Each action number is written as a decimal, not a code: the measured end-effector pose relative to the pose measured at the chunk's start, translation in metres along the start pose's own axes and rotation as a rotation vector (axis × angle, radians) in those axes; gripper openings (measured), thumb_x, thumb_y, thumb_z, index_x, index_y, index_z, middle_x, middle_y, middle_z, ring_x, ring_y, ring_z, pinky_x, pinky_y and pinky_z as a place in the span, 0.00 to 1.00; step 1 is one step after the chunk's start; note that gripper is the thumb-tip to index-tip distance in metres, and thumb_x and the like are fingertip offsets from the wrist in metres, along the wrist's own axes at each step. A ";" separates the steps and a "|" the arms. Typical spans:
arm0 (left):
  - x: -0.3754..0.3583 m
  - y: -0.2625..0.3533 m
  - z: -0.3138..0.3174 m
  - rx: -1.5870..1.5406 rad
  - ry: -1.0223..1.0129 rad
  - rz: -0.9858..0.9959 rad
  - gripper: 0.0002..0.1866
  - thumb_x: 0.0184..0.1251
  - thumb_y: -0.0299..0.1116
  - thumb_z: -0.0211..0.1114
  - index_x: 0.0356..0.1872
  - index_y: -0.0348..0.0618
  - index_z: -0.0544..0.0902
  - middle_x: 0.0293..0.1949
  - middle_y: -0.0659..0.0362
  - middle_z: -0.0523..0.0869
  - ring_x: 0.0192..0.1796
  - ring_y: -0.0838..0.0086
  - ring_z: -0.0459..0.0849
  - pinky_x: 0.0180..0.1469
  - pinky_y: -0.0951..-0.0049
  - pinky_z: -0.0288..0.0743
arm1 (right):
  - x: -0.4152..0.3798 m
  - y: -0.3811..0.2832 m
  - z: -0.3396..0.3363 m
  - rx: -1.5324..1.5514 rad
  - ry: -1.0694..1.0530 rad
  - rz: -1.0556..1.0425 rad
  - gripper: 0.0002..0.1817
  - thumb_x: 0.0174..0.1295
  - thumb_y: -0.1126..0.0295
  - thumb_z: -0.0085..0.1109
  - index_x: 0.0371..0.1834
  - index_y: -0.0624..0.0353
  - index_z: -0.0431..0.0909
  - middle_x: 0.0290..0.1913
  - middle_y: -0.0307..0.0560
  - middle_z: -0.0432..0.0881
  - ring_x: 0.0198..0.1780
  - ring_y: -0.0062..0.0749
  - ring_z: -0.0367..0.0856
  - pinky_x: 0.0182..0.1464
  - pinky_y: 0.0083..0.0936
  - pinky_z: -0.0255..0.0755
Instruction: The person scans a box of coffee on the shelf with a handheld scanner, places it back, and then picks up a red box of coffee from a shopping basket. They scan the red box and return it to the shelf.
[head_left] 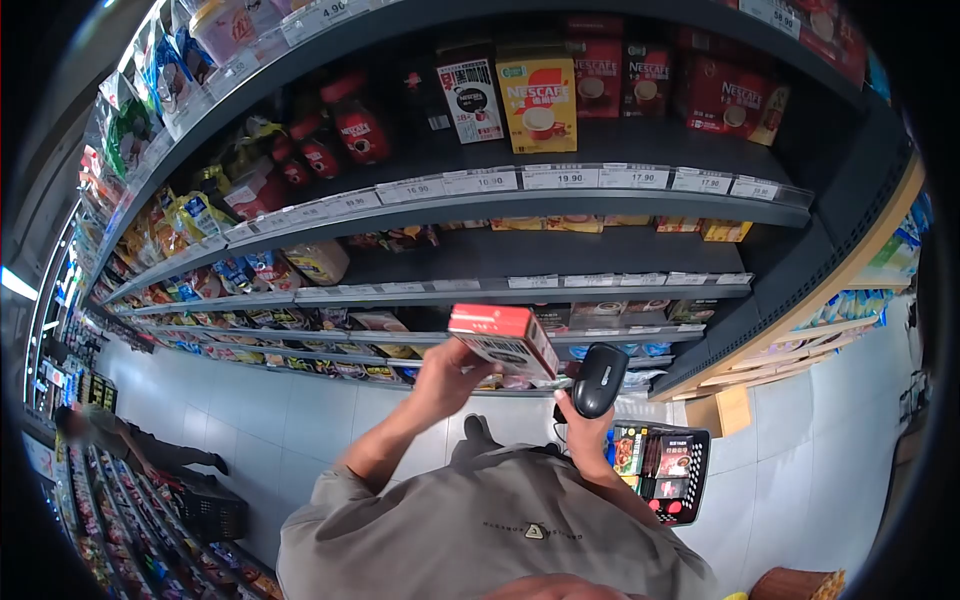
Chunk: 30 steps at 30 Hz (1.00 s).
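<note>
My left hand (450, 378) grips a coffee box (508, 340) with a red top and a white printed side, held tilted in front of the lower shelves. Wrapped around the handle of a black barcode scanner (601, 380) is my right hand (583, 425). The scanner's head is close to the right of the box, at about the same height in this view. Most of my right fingers are hidden behind the scanner. On the shelf ahead stand a yellow Nescafe box (538, 100) and a white and black coffee box (470, 98).
Below my right forearm is a black basket (700, 480) holding several packages. A cardboard box (720, 412) sits on the floor by the shelf end. Price labels line the shelf edge (600, 180). At the far left another person (130, 440) bends near a dark crate (215, 510).
</note>
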<state>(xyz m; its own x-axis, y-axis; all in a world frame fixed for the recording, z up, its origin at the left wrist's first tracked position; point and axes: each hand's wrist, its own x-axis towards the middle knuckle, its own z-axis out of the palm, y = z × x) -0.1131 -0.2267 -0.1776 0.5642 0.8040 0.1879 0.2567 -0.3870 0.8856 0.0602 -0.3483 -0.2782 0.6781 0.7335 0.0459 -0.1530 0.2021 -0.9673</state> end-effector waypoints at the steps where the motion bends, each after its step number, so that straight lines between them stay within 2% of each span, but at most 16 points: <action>1: 0.006 0.009 -0.009 0.030 0.022 0.005 0.15 0.59 0.18 0.69 0.48 0.36 0.81 0.39 0.59 0.88 0.42 0.79 0.86 0.45 0.75 0.81 | 0.003 0.002 -0.002 0.003 -0.003 -0.002 0.21 0.50 0.79 0.72 0.47 0.64 0.76 0.34 0.36 0.78 0.35 0.18 0.75 0.38 0.19 0.71; 3: 0.022 0.019 -0.026 -0.123 0.080 0.111 0.14 0.59 0.17 0.68 0.47 0.36 0.82 0.40 0.60 0.88 0.42 0.80 0.85 0.45 0.76 0.81 | 0.007 0.011 -0.004 0.043 0.060 -0.035 0.20 0.50 0.79 0.72 0.46 0.64 0.76 0.34 0.36 0.78 0.34 0.19 0.75 0.38 0.20 0.71; 4: 0.027 0.025 -0.039 -0.080 0.080 0.103 0.14 0.60 0.16 0.68 0.47 0.35 0.81 0.42 0.61 0.88 0.43 0.79 0.84 0.47 0.75 0.80 | 0.008 0.013 -0.004 0.066 0.080 -0.052 0.20 0.50 0.80 0.70 0.47 0.65 0.77 0.36 0.38 0.80 0.37 0.20 0.77 0.41 0.21 0.72; 5: 0.035 0.030 -0.045 -0.287 0.141 0.123 0.15 0.59 0.15 0.68 0.47 0.34 0.81 0.42 0.61 0.87 0.43 0.80 0.84 0.48 0.76 0.80 | 0.009 0.011 -0.003 0.066 0.075 -0.053 0.20 0.50 0.80 0.70 0.47 0.65 0.77 0.36 0.38 0.80 0.37 0.20 0.77 0.41 0.21 0.72; 6: 0.041 0.050 -0.057 -0.258 0.154 0.179 0.14 0.59 0.14 0.67 0.46 0.34 0.82 0.41 0.62 0.87 0.43 0.81 0.83 0.48 0.77 0.79 | 0.009 0.004 0.000 0.089 0.070 -0.060 0.20 0.50 0.80 0.69 0.48 0.65 0.77 0.38 0.40 0.81 0.38 0.21 0.79 0.42 0.21 0.72; 7: 0.045 0.070 -0.074 0.055 0.178 0.113 0.12 0.59 0.14 0.66 0.44 0.34 0.82 0.40 0.62 0.87 0.43 0.82 0.83 0.47 0.78 0.79 | 0.010 0.001 0.002 0.113 0.066 -0.068 0.20 0.51 0.81 0.69 0.48 0.65 0.77 0.40 0.41 0.82 0.40 0.23 0.80 0.44 0.22 0.73; 8: 0.053 0.074 -0.083 0.032 0.240 0.149 0.11 0.59 0.13 0.66 0.43 0.33 0.83 0.40 0.61 0.88 0.43 0.82 0.83 0.47 0.79 0.78 | 0.009 0.003 -0.001 0.082 0.046 -0.043 0.19 0.52 0.82 0.66 0.49 0.65 0.77 0.43 0.43 0.83 0.44 0.25 0.81 0.46 0.23 0.73; 11: 0.077 0.089 -0.107 0.115 0.332 0.251 0.10 0.60 0.14 0.66 0.42 0.31 0.82 0.40 0.59 0.88 0.44 0.82 0.83 0.48 0.80 0.78 | 0.010 0.007 -0.003 0.043 0.027 -0.043 0.18 0.52 0.83 0.65 0.49 0.65 0.77 0.43 0.43 0.83 0.45 0.25 0.81 0.47 0.23 0.73; 13: 0.091 0.091 -0.118 -0.074 0.310 0.247 0.13 0.60 0.14 0.66 0.46 0.30 0.80 0.43 0.56 0.88 0.47 0.81 0.83 0.51 0.79 0.77 | 0.011 0.010 -0.005 0.051 0.028 -0.074 0.18 0.53 0.83 0.65 0.48 0.65 0.77 0.43 0.43 0.83 0.45 0.25 0.81 0.48 0.24 0.73; 15: 0.107 0.088 -0.127 -0.078 0.312 0.301 0.13 0.60 0.15 0.66 0.47 0.31 0.80 0.44 0.55 0.88 0.47 0.80 0.84 0.51 0.77 0.78 | 0.012 0.011 -0.008 0.008 0.050 0.003 0.17 0.53 0.83 0.66 0.48 0.65 0.77 0.43 0.43 0.83 0.45 0.25 0.81 0.49 0.24 0.73; 16: 0.114 0.089 -0.132 -0.081 0.314 0.299 0.13 0.60 0.15 0.66 0.47 0.31 0.80 0.44 0.55 0.88 0.47 0.80 0.84 0.51 0.77 0.78 | 0.014 0.018 -0.008 0.055 0.049 -0.034 0.17 0.53 0.83 0.66 0.47 0.65 0.77 0.43 0.43 0.83 0.45 0.25 0.81 0.49 0.24 0.74; 18: 0.128 0.089 -0.141 0.073 0.341 0.317 0.14 0.60 0.16 0.66 0.48 0.32 0.80 0.43 0.56 0.88 0.46 0.80 0.84 0.51 0.77 0.78 | 0.015 0.016 -0.005 0.077 0.064 -0.041 0.17 0.53 0.84 0.65 0.47 0.64 0.78 0.43 0.42 0.82 0.44 0.25 0.80 0.50 0.25 0.74; 29: 0.186 0.084 -0.154 0.271 0.285 0.309 0.16 0.60 0.20 0.68 0.49 0.33 0.79 0.42 0.53 0.89 0.46 0.78 0.84 0.50 0.75 0.78 | 0.021 0.015 0.003 0.091 0.069 -0.002 0.17 0.52 0.85 0.63 0.47 0.64 0.78 0.43 0.42 0.82 0.43 0.25 0.80 0.49 0.24 0.74; 30: 0.198 0.074 -0.156 0.215 0.267 0.368 0.17 0.59 0.23 0.69 0.49 0.32 0.79 0.42 0.51 0.89 0.46 0.75 0.86 0.50 0.73 0.78 | 0.022 0.014 0.004 0.091 0.071 -0.006 0.17 0.52 0.85 0.64 0.47 0.64 0.78 0.43 0.42 0.82 0.43 0.25 0.80 0.49 0.24 0.74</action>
<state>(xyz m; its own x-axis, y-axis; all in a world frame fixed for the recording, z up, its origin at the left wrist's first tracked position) -0.1048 -0.0259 -0.0090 0.4341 0.6736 0.5982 0.2507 -0.7281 0.6380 0.0702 -0.3270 -0.2898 0.7280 0.6849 0.0310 -0.2113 0.2672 -0.9402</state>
